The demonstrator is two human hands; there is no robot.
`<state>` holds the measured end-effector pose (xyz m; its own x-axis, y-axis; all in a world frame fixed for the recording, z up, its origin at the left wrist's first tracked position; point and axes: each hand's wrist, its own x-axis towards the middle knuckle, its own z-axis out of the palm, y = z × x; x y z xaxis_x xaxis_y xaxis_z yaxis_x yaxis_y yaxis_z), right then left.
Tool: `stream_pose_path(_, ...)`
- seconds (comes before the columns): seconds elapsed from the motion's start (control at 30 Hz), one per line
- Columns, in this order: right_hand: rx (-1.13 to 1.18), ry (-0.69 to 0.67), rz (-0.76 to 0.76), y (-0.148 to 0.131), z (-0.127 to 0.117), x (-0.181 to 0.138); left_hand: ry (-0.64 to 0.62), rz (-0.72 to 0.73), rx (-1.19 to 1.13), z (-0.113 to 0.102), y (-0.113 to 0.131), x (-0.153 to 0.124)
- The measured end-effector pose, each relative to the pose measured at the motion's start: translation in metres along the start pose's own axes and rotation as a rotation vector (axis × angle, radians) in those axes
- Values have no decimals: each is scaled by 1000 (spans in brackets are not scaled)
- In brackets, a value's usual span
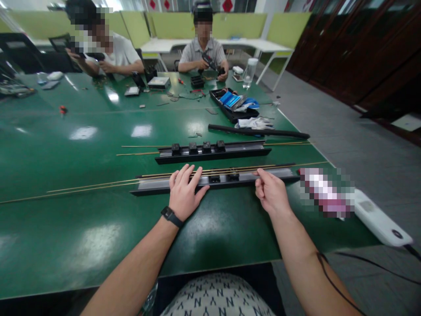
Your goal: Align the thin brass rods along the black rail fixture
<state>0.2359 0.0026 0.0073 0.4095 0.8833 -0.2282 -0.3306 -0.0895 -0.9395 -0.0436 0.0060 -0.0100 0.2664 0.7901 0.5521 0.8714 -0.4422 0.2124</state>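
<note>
A long black channel rail with a pale grey inside (154,186) lies crosswise before me on the table. Thin brass-coloured rods (98,187) run along it and stick out past both ends. My left hand (184,193) rests across the rail and rods, palm down with fingers spread. Two small black blocks (233,174) sit in the channel between my hands. Toward the rail's right end, my right hand (272,191) is closed, thumb and forefinger pinched at the rods; what they hold is too small to make out.
Beyond lies a second black rail (213,156) with several black blocks and brass rods. Farther back are a black tube (259,131), white gloves (255,123) and a black tray (233,115). A white power strip (378,217) lies at right. Two people sit across the table.
</note>
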Motion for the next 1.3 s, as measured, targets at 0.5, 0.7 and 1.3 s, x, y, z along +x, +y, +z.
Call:
stream_pose_path(0.5, -20, -68, -3, 1, 1, 0, 3, 5, -3, 1, -1, 0)
stream_pose_path(0.7, 12, 1, -8, 3, -2, 3, -10, 1, -3, 2, -2, 0)
stream_pose_path(1.3, 3, -34, -12, 0, 0, -2, 3, 9, 1, 1, 0, 0)
